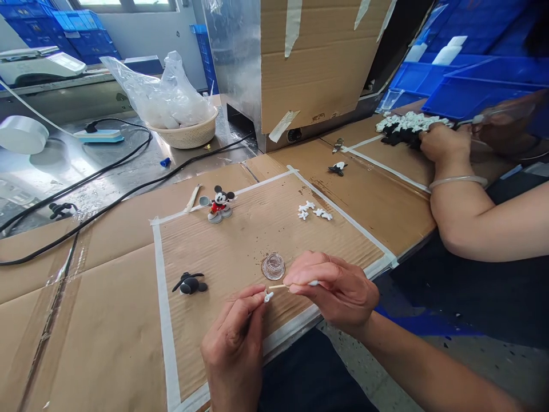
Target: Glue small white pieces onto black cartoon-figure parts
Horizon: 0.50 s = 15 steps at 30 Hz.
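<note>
Pinched in my left hand [238,335] is a small white glove-shaped figurine part [268,297]. My right hand [332,286] grips a thin wooden-stick cotton swab [277,286], its bare end touching or very close to the white part; a white end shows behind the fingers. Just beyond both hands stands a small clear dish [273,266]. Several similar white parts [315,210] lie farther off. A painted Mickey Mouse figurine [220,204] stands at the back of the taped square, and a black, unfinished-looking figurine body [190,283] rests to the left.
White tape [162,309] frames the cardboard work surface. At right, a co-worker's hand [446,143] is beside a pile of white and black parts [412,126]. A black cable [128,206] crosses the left side. Behind stand a basket with plastic bags [184,134] and a metal machine [235,57].
</note>
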Each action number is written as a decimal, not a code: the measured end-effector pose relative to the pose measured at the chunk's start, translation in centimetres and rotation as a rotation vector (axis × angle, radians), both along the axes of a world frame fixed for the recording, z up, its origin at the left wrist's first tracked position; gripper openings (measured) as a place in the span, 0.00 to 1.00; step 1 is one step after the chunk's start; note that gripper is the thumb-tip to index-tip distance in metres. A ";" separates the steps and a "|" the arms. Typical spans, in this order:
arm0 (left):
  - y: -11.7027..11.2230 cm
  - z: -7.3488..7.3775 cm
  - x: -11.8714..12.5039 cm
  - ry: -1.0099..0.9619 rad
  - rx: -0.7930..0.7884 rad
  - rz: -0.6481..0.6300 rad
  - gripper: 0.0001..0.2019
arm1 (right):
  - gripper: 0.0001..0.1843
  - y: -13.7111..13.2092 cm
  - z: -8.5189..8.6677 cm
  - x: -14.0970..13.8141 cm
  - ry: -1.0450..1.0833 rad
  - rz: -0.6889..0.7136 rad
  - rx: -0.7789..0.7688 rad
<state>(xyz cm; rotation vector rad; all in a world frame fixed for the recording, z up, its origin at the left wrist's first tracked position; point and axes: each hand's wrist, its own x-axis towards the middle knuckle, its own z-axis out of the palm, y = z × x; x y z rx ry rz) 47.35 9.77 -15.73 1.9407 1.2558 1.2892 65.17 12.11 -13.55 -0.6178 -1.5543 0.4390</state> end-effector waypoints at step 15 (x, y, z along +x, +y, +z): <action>-0.3 -0.8 0.7 -0.120 -0.084 0.085 0.06 | 0.11 0.6 -0.2 0.6 -0.200 -0.303 -0.052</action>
